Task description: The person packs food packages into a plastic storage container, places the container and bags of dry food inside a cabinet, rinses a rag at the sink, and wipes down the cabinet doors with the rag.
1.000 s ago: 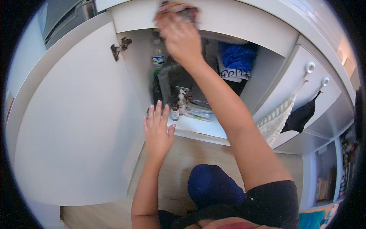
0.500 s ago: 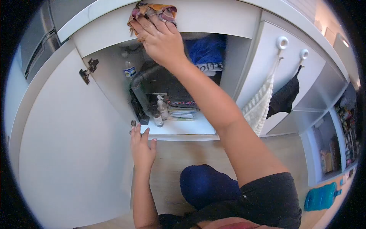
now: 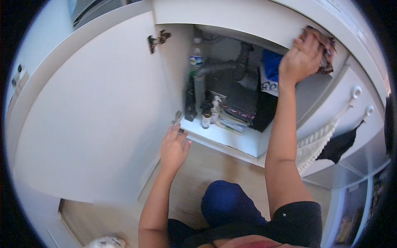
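Observation:
My right hand [image 3: 298, 64] presses a crumpled, patterned brown-and-purple cloth [image 3: 328, 51] against the right part of the white panel [image 3: 231, 15] above the open cabinet. Its fingers lie over the cloth and hide part of it. Low on the left, my left hand [image 3: 173, 151] has its fingers stretched out and apart, holding nothing. Its fingertips are beside the lower hinge [image 3: 178, 117] and the cabinet's front edge; whether they touch is unclear. The white cabinet door [image 3: 91, 111] stands wide to the left.
Inside the cabinet are a drain pipe [image 3: 199, 93], a clear bottle [image 3: 196, 58], a brown bottle [image 3: 206, 118], a spray bottle [image 3: 216, 108] and a blue bag [image 3: 271, 66]. White [image 3: 316, 144] and black knitted cloths [image 3: 341, 144] hang at right. My knee [image 3: 229, 202] is below.
My right hand has slid the cloth rightward along the panel, from above the cabinet's left part to its right end. The view has turned. My left hand stays near the lower hinge.

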{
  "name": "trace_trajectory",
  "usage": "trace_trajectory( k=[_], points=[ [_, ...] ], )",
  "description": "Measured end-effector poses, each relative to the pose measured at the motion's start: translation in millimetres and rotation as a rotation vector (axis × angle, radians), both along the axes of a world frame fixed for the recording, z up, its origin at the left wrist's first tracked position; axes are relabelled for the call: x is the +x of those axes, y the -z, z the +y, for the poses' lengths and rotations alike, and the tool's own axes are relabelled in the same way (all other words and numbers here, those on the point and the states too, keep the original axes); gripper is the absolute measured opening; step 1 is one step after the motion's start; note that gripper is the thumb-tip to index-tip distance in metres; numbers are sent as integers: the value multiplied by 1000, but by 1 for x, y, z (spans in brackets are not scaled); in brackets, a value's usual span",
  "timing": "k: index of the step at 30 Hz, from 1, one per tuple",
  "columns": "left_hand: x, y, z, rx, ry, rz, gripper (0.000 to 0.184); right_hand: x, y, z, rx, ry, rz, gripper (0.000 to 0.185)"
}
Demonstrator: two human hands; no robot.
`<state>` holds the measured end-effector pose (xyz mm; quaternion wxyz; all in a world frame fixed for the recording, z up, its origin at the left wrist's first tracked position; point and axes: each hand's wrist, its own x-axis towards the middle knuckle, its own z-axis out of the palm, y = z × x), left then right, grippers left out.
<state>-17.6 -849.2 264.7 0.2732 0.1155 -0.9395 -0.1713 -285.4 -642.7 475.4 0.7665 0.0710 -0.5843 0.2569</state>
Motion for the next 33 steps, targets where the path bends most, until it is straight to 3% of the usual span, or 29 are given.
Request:
trace_trajectory(
  k=[3, 6, 8, 14, 17, 18, 20, 21, 22, 24, 25, 27, 28, 30, 33],
  points=[
    [17, 6, -17, 32, -91, 14, 27, 1, 6, -72, 401, -61, -7, 47],
    [39, 18, -34, 65, -199, 30, 26, 18, -1, -158, 570, -88, 90, 37],
    [58, 20, -44, 38, -296, -29, 25, 48, -30, -192, 686, -214, 203, 40],
    [95, 28, -48, 118, -369, 6, 22, 48, -27, -279, 643, -285, 209, 38],
    [117, 25, -44, 208, -375, 156, 19, 51, -15, -303, 431, -905, -23, 35],
    [125, 23, -46, 201, -393, 157, 19, 66, -22, -311, 426, -923, -19, 35],
    [146, 19, -42, 64, -602, 414, 22, 104, -31, -324, 90, -1660, 18, 33],
    [154, 12, -40, 50, -628, 409, 22, 106, -33, -334, 191, -1405, 94, 41],
    [160, 4, -41, -9, -696, 502, 25, 115, -28, -345, 178, -1435, 98, 41],
    [170, -4, -46, -88, -790, 605, 29, 141, -19, -363, -82, -1373, -200, 45],
    [173, -5, -48, -51, -782, 610, 33, 160, -16, -358, -8, -1375, -217, 48],
    [180, 2, -50, -16, -791, 619, 37, 213, -6, -360, 432, -1200, -527, 33],
    [182, 10, -55, -55, -801, 595, 38, 244, 14, -359, 278, -1425, -90, 33],
    [190, 12, -58, -108, -829, 576, 39, 304, 42, -354, 609, -1426, 221, 32],
    [210, 10, -71, -245, -1001, 718, 43, 320, 68, -356, 759, -1431, 429, 32]
  ],
)
